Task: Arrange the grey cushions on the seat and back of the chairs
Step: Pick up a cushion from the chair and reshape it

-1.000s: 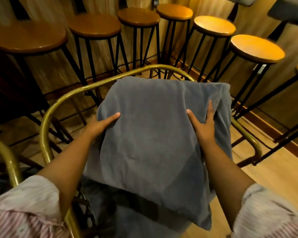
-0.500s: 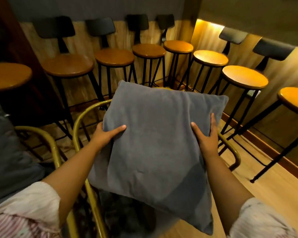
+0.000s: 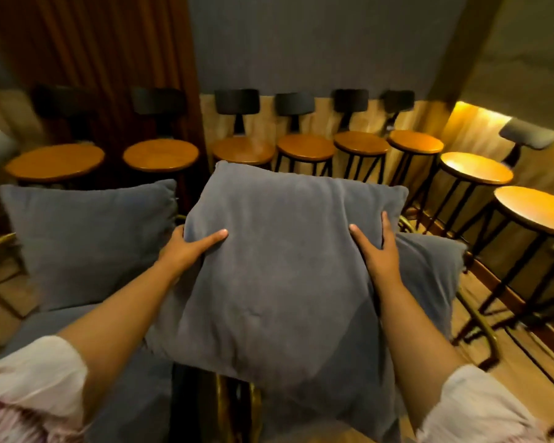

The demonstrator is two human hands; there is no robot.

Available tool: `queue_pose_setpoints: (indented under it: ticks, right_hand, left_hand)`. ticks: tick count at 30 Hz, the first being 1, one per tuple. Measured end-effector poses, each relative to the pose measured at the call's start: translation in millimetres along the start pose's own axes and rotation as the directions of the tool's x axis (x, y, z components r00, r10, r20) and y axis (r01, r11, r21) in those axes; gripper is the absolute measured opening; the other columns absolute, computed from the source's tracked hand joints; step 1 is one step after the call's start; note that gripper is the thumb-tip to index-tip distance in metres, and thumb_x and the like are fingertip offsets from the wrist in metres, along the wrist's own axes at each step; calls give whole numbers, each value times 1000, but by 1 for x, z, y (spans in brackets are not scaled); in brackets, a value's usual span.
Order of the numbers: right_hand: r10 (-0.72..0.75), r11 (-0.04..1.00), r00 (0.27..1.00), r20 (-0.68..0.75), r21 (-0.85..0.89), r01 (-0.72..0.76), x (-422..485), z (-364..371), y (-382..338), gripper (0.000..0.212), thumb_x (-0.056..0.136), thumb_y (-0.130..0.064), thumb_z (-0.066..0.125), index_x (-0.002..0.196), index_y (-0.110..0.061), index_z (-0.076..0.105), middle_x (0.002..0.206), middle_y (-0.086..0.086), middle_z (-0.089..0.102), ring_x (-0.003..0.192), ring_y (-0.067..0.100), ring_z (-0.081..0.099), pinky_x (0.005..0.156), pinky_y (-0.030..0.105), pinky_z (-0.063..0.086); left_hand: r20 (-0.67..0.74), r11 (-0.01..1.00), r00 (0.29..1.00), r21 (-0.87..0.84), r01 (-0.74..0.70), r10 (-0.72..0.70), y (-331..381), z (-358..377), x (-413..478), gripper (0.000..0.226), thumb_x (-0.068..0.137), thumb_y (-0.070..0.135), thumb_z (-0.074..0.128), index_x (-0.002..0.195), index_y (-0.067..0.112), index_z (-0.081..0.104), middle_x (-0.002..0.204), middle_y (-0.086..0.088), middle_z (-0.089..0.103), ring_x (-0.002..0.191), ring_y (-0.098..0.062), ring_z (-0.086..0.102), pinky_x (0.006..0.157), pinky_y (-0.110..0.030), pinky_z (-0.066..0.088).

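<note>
I hold a large grey cushion (image 3: 285, 266) upright in front of me, over a gold-framed chair (image 3: 480, 318). My left hand (image 3: 189, 247) grips its left edge and my right hand (image 3: 376, 247) grips its right edge. Behind it on the right, another grey cushion (image 3: 429, 282) shows partly. To the left, a second chair carries a grey back cushion (image 3: 87, 238) standing upright and a grey seat cushion (image 3: 131, 378) below it. The seat of the chair under the held cushion is hidden.
A row of round wooden bar stools (image 3: 304, 148) with black backs lines the far wall and continues along the right wall (image 3: 538, 215). A brown curtain (image 3: 103, 59) hangs at the back left. Wooden floor (image 3: 525, 353) shows at the right.
My view has swung up and left, bringing the left chair's cushions into sight. The held cushion stays in both hands and now stands more upright, with a second cushion visible behind it.
</note>
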State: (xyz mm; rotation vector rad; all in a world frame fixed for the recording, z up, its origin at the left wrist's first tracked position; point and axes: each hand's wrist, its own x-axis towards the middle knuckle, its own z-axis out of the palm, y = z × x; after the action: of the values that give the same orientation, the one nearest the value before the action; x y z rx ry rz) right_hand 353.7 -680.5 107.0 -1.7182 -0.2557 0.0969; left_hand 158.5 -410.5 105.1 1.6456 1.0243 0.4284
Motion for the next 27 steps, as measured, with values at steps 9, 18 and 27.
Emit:
queue_pose_setpoints:
  ticks: [9, 18, 27]
  right_hand:
    - [21, 1000, 948, 318, 9, -26, -66, 158, 3, 85, 82, -43, 69, 152, -33, 20, 158, 1, 29, 142, 25, 33, 115, 45, 32]
    - [131, 991, 854, 503, -84, -103, -135, 321, 32, 86, 82, -43, 68, 152, -31, 19, 159, 2, 27, 143, 26, 30, 114, 42, 29]
    - [427, 864, 649, 630, -497, -87, -178, 420, 96, 111, 71, -61, 70, 153, -37, -1, 163, 9, 2, 149, 33, 11, 120, 49, 18]
  left_hand:
    - [-298, 992, 947, -51, 114, -124, -85, -156, -41, 111, 41, 72, 79, 135, 24, 45, 135, -1, 55, 114, -25, 57, 98, -42, 48]
    - [-421, 947, 850, -82, 311, -316, -178, -284, -30, 108, 53, 64, 79, 144, 28, 33, 146, -5, 45, 129, -32, 47, 103, -45, 40]
    - [-91, 816, 883, 349, 461, -460, -280, -337, 13, 118, 67, 62, 70, 150, 34, -9, 161, -11, 10, 146, -34, 19, 117, -44, 23]
